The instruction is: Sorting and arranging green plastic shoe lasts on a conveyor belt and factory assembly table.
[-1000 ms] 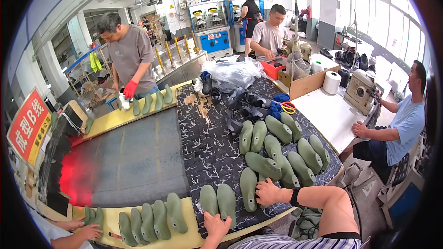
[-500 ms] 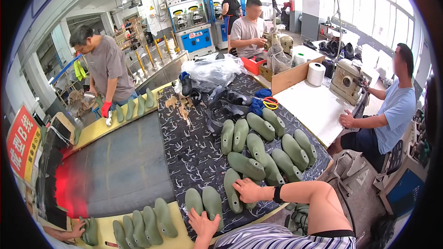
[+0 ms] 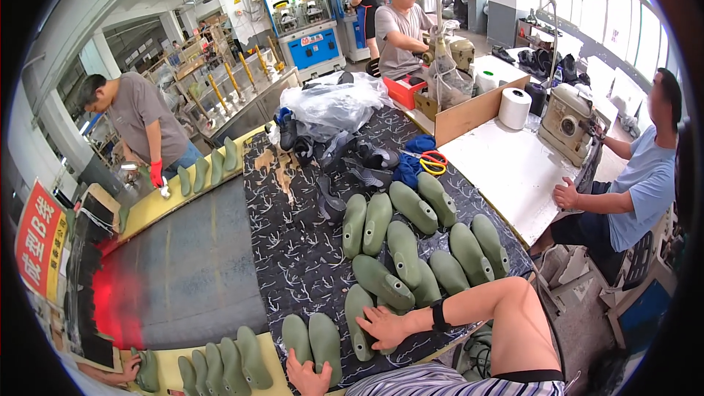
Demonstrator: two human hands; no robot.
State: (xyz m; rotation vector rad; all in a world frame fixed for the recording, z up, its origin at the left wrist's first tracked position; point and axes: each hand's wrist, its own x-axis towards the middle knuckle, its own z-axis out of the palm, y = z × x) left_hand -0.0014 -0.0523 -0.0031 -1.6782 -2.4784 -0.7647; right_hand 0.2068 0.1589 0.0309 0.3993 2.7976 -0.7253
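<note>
Near the front edge, a pair of green shoe lasts (image 3: 325, 343) lies side by side. My left hand (image 3: 308, 377) curls round their near ends, thumb on the right one and fingers on the left. Just to the right is another green shoe last (image 3: 356, 308); my right hand (image 3: 384, 327) rests over its right side with fingers spread, not wrapped round it. A black band circles my right wrist. Beyond this hand several more lasts (image 3: 405, 249) lie grouped on the dark patterned cloth (image 3: 293, 264), and my right forearm hides some of them.
A grey conveyor belt (image 3: 213, 257) runs at left between yellow edges bearing several lasts (image 3: 231, 367). A co-worker's hand (image 3: 132, 368) touches lasts at lower left. Dark shoe uppers (image 3: 359, 161), yellow-and-red scissors (image 3: 433, 163) and clear plastic (image 3: 330, 106) lie farther back. A sewing machine (image 3: 568, 123) stands right.
The view has shifted slightly. My right hand's fingers look more spread over the last; my left hand stays on its pair. The co-worker across the belt bends lower.
</note>
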